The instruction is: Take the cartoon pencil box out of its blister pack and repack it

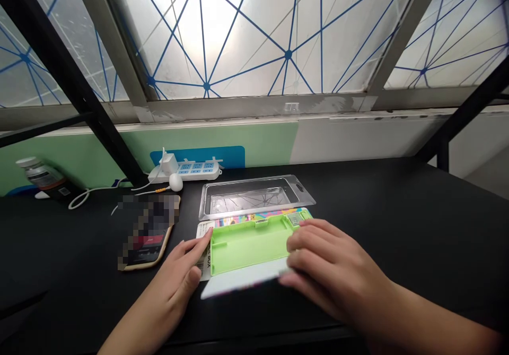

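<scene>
A green pencil box (248,246) lies open on the black table (397,211), its white lid (242,283) hinged toward me. My left hand (181,275) rests against the box's left end, fingers stretched onto the printed card under it. My right hand (326,270) covers the box's right end, its fingers curled over the edge of the lid and the tray. Behind the box lies its clear plastic packaging shell (254,196).
A phone (147,233) lies to the left of the box. Farther back are a white power strip (191,170) with a charger and cable, and a bottle (42,177) lying at the far left. Black frame posts stand at both sides.
</scene>
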A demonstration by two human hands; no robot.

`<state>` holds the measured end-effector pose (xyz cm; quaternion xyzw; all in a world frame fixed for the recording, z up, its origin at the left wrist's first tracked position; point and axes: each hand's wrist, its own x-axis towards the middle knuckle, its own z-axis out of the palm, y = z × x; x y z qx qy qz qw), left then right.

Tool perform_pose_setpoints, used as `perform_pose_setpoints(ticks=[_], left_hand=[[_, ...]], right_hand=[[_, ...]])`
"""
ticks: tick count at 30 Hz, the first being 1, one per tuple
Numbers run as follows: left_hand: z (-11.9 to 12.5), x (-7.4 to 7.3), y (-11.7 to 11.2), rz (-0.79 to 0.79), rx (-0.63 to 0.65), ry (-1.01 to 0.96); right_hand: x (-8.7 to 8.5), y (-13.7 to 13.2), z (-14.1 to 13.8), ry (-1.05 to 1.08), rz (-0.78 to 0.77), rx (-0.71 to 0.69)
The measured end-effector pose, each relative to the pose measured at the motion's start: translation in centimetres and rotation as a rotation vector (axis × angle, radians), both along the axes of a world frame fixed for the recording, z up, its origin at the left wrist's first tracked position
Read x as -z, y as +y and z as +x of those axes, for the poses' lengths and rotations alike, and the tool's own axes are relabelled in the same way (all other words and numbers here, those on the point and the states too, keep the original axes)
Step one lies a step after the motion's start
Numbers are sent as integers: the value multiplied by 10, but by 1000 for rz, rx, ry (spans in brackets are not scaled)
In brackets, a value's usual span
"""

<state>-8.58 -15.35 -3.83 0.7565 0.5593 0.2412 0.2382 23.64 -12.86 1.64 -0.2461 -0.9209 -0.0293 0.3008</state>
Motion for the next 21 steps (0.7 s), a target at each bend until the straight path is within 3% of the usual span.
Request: perform_pose_setpoints(ticks=[4,9,14,21], left_hand=[[-1,10,2,65,18,11],[8,19,-1,136,-67,53],[13,20,-4,179,-71,65],[6,28,1,217,-18,3]], right_hand=[[1,-10,41,-172,-375,-11],[36,7,97,-106,-611,238],[68,16,115,-51,-660,329],[59,16,103,166,-616,392]])
